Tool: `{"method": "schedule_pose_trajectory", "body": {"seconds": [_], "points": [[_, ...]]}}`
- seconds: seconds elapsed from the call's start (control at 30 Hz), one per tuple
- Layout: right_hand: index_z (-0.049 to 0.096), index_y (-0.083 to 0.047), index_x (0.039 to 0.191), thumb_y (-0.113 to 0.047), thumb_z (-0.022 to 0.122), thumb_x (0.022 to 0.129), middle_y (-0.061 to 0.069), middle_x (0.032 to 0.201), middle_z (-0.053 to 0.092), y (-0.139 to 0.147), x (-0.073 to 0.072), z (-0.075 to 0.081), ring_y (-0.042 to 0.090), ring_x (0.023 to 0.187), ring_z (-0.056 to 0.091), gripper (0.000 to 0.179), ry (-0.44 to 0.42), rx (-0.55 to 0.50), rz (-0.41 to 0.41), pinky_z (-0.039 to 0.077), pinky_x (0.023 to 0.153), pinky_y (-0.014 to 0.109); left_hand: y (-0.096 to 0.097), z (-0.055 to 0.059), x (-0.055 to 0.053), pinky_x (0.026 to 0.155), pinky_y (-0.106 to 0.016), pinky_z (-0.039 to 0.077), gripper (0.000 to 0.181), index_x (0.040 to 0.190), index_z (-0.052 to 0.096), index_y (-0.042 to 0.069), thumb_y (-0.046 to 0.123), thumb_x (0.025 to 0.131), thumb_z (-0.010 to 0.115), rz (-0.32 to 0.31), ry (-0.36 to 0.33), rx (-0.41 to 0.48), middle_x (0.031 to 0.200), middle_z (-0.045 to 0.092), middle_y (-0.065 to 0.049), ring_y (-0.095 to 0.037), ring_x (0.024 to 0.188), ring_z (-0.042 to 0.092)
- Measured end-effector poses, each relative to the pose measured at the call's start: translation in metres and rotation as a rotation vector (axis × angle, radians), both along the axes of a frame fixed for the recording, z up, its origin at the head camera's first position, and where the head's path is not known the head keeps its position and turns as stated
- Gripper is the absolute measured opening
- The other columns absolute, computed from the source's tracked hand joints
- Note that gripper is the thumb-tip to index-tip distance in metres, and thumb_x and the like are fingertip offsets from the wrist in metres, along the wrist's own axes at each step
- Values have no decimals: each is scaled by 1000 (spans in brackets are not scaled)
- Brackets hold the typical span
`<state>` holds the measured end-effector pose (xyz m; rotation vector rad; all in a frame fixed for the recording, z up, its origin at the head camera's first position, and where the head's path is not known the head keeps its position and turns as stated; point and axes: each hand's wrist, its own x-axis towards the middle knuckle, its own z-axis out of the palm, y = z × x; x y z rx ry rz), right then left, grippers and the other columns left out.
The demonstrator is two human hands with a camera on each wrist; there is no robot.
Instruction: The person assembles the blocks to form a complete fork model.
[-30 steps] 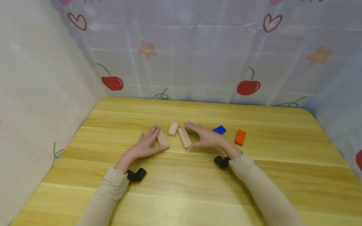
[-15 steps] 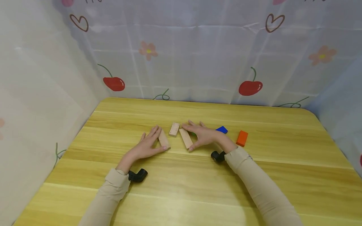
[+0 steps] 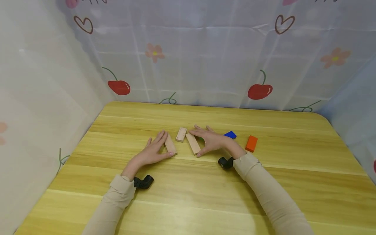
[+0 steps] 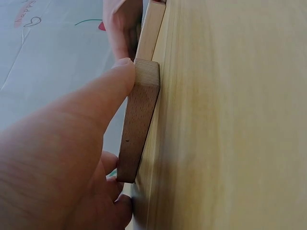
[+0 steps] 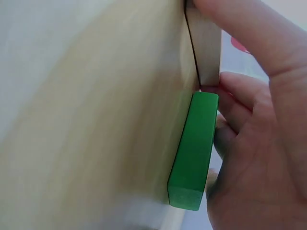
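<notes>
My left hand [image 3: 151, 153] holds a plain wooden block [image 3: 170, 144] by its two ends, thumb at the near end and fingertips at the far one. In the left wrist view the thumb presses the top corner of this block [image 4: 138, 120]. My right hand [image 3: 214, 141] spans a second plain wooden block [image 3: 192, 144] the same way. Both blocks lie flat and slanted on the table, a gap between them. Under the right palm lies a green block [image 5: 194, 148], mostly hidden in the head view. Just behind the gap sits a shorter-looking wooden block [image 3: 181, 134].
Past the right hand lies a blue block [image 3: 230, 134], partly covered by the wrist. An orange block [image 3: 251, 143] is farther right. The wooden table [image 3: 188, 195] ends at a patterned curtain [image 3: 199, 65] behind. Black wrist cameras [image 3: 144, 182] stick out below both wrists.
My right hand has shifted slightly left, bringing thumb and fingertip in to the ends of its block. The left hand stays at its block. The head view has drifted a little.
</notes>
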<state>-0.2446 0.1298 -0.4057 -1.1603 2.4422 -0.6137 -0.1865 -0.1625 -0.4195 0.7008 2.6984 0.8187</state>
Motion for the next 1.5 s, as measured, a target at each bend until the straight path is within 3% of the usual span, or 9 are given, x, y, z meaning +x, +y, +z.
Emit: {"method": "schedule_pose_trajectory", "body": {"seconds": [0.23, 0.47, 0.63, 0.77, 0.93, 1.2, 1.5], "points": [[23, -9, 149, -47, 76, 75, 12, 154, 14, 1, 2, -7, 23, 140, 1, 99, -17, -28, -30, -5, 108, 46, 2, -7, 0, 106, -52, -8, 91, 150, 4, 6, 54, 90, 52, -4, -6, 0, 154, -3, -12, -20, 139, -4], [24, -8, 149, -46, 78, 73, 16, 153, 9, 5, 10, -2, 35, 138, 1, 101, -67, -100, -100, 5, 108, 53, 3, -10, 0, 106, -52, -8, 90, 150, 5, 6, 53, 91, 53, -7, -5, -1, 154, -2, -12, -20, 140, -4], [26, -7, 149, -45, 78, 74, 18, 153, 10, 11, 20, 4, 41, 137, 3, 99, -35, -116, -135, 10, 106, 57, 3, -11, 0, 106, -51, -8, 90, 150, 4, 5, 53, 91, 53, -5, -13, 4, 154, -3, -12, -20, 139, -3], [27, -7, 148, -44, 78, 73, 19, 153, 10, 14, 37, 11, 44, 136, 5, 98, 22, -114, -186, 14, 104, 59, 2, -12, 0, 106, -53, -8, 91, 150, 6, 4, 53, 90, 54, -1, -6, 9, 154, -2, -12, -21, 140, -2], [26, -5, 148, -44, 80, 72, 19, 153, 12, 16, 70, 20, 40, 137, 10, 101, 35, -143, -294, 25, 101, 58, -1, -12, -1, 105, -54, -8, 91, 150, 6, 3, 53, 90, 54, 3, 2, 11, 154, -1, -13, -22, 140, -2], [28, -1, 146, -40, 83, 69, 19, 151, 18, 18, 120, 17, 36, 137, 14, 102, 63, -179, -417, 29, 100, 54, -2, -9, -2, 106, -50, -10, 91, 150, 4, 5, 55, 90, 52, 2, 0, -6, 154, -3, -12, -20, 139, -5], [28, -3, 147, -40, 84, 67, 18, 152, 17, 16, 150, 8, 36, 137, 15, 105, 36, -173, -495, 29, 101, 53, -2, -6, -3, 106, -49, -10, 91, 150, 5, 5, 56, 90, 52, 4, 2, 3, 155, -3, -11, -19, 139, -4]]}}
